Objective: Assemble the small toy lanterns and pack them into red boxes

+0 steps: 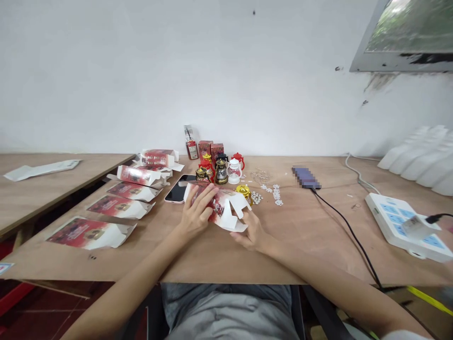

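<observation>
A red-and-white printed cardboard box (223,208) lies half folded on the wooden table (304,236), its white flaps open toward the right. My left hand (197,212) wraps over its left end with the fingers pressed on the printed face. At the right end, my right hand (252,232) grips the box from underneath near the open flap. Just behind the box stands a small gold lantern (244,191).
Several flat unfolded boxes (120,206) lie in a row to the left. A phone (179,189), small toy lanterns (222,171), tiny white parts (276,193), a power bank (306,177) with a black cable, and a white power strip (406,222) sit around.
</observation>
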`<state>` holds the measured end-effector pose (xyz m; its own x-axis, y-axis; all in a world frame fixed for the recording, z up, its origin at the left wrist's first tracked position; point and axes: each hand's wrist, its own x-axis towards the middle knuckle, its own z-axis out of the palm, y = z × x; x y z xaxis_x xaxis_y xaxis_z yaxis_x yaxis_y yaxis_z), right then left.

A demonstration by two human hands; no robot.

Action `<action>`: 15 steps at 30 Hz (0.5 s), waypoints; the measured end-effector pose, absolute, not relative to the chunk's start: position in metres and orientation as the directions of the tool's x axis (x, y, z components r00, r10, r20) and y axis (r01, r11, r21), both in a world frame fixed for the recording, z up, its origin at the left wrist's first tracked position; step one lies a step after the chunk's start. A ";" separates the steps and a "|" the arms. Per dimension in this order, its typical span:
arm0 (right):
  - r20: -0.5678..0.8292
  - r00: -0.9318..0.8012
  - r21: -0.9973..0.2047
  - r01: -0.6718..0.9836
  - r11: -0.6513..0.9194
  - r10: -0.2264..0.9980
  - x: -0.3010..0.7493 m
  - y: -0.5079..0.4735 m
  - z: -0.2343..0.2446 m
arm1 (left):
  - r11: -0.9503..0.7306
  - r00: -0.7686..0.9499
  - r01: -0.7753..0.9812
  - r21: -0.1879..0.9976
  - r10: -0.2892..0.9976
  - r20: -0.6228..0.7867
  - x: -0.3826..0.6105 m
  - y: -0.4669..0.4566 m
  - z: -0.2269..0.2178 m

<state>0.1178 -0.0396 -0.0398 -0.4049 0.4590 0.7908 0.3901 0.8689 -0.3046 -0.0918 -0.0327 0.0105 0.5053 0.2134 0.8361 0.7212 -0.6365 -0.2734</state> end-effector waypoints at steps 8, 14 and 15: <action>0.834 -0.395 -0.282 0.295 0.913 0.385 0.121 -0.049 -0.013 | -0.768 0.646 0.514 -0.382 0.054 0.762 -0.108 -0.025 -0.003; 0.797 -0.489 -0.284 0.215 0.934 0.355 0.130 -0.041 -0.014 | -0.808 0.763 0.525 -0.266 0.309 0.569 -0.101 -0.036 0.007; 0.799 -0.489 -0.283 0.208 0.936 0.350 0.130 -0.039 -0.016 | -0.819 0.766 0.519 -0.245 0.317 0.560 -0.099 -0.036 0.010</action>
<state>0.1302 -0.0393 -0.0158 -0.4889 0.3500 0.7990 0.2083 0.9363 -0.2827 -0.0988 -0.0363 0.0101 0.7656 0.3171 0.5598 0.5187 -0.8190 -0.2454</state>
